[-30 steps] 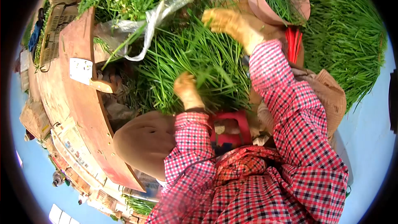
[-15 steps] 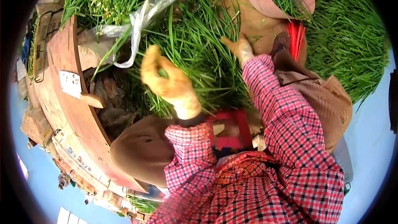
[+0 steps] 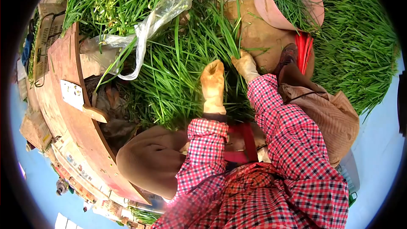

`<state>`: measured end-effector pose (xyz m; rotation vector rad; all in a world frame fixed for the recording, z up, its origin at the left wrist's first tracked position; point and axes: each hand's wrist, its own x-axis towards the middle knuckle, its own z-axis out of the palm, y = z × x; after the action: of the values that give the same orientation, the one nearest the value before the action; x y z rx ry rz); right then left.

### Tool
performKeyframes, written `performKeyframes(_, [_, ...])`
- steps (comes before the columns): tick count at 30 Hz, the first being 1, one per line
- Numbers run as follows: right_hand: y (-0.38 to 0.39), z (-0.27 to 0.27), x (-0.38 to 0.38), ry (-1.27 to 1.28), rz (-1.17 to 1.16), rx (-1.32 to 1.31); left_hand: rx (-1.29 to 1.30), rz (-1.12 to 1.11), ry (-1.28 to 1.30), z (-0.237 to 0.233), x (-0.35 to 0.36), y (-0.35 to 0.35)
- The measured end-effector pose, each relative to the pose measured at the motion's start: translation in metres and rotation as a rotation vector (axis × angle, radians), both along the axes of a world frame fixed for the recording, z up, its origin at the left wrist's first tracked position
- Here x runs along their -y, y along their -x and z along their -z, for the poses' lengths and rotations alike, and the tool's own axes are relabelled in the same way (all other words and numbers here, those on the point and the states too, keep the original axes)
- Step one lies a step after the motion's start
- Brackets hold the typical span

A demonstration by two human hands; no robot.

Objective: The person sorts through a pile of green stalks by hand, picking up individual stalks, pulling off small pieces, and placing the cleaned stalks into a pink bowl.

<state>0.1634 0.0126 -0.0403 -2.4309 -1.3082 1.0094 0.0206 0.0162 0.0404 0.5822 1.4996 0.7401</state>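
A heap of long green chives [image 3: 169,72] lies in front of me, its leaves pointing in many directions. Over the heap's near side is my left hand [image 3: 213,82], in a yellowish stained glove, its fingers curled together; whatever lies inside them is hidden. To its right, my right hand [image 3: 246,65], gloved alike, is closed at the heap's right edge. A few chive leaves rise from its fingertips. Beyond the heap, clear plastic sheeting [image 3: 163,17] borders another pile of cut greens [image 3: 118,4].
A cleaver [image 3: 78,97] with a wooden handle rests on the wooden board [image 3: 95,144] at left. At upper right, a pink tub [image 3: 265,6] holds more greens. Red strips [image 3: 302,53] lie near my shoe [image 3: 287,56]. Dense green leaves [image 3: 356,42] spread at far right.
My left hand has moved right across the heap, close to my right hand. The right hand has shifted slightly down and its fingers have closed on leaves.
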Motion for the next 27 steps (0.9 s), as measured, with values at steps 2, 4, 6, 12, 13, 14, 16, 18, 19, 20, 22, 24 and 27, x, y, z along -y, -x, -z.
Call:
performKeyframes(2, [-0.006,-0.007,0.009,-0.165,0.033,-0.175,-0.092,0.005,-0.066,0.001,-0.005,-0.01])
performKeyframes(4, [-0.002,-0.012,0.019,-0.282,0.009,-0.177,0.009,0.044,-0.085,0.012,-0.01,-0.013])
performKeyframes(6, [0.005,-0.023,0.03,-0.339,-0.025,-0.138,0.109,0.06,-0.07,0.03,-0.011,-0.019])
performKeyframes(12, [0.049,-0.061,0.042,-0.458,-0.267,0.015,0.222,0.16,-0.118,0.08,0.004,-0.02])
performKeyframes(13, [0.049,-0.039,0.05,-0.286,-0.377,0.092,0.031,0.181,-0.135,0.054,-0.001,-0.017])
performKeyframes(14, [0.049,-0.058,0.041,-0.097,-0.428,0.102,-0.212,0.372,-0.145,0.017,-0.012,-0.01])
performKeyframes(16, [0.034,-0.075,0.027,-0.159,-0.494,-0.292,-0.078,0.189,-0.17,0.019,-0.005,-0.004])
performKeyframes(18, [0.01,-0.093,0.004,-0.048,-0.604,-0.561,0.161,-0.12,-0.014,0.034,0.006,-0.01])
performKeyframes(19, [-0.002,-0.111,-0.011,0.023,-0.65,-0.507,-0.409,0.045,-0.167,0.049,0.013,-0.013])
performKeyframes(20, [-0.013,-0.127,-0.025,0.094,-0.693,-0.446,-0.518,0.315,-0.159,0.023,0.007,-0.009])
performKeyframes(22, [-0.029,-0.134,-0.032,-0.221,-0.409,-0.416,-0.26,0.319,-0.133,0.039,0.016,-0.014])
performKeyframes(24, [-0.031,-0.157,-0.052,-0.297,-0.211,-0.191,0.552,-0.179,-0.044,0.048,0.028,-0.022])
performKeyframes(27, [-0.036,-0.158,-0.078,-0.579,-0.158,-0.639,0.173,0.183,-0.185,0.061,0.039,-0.024])
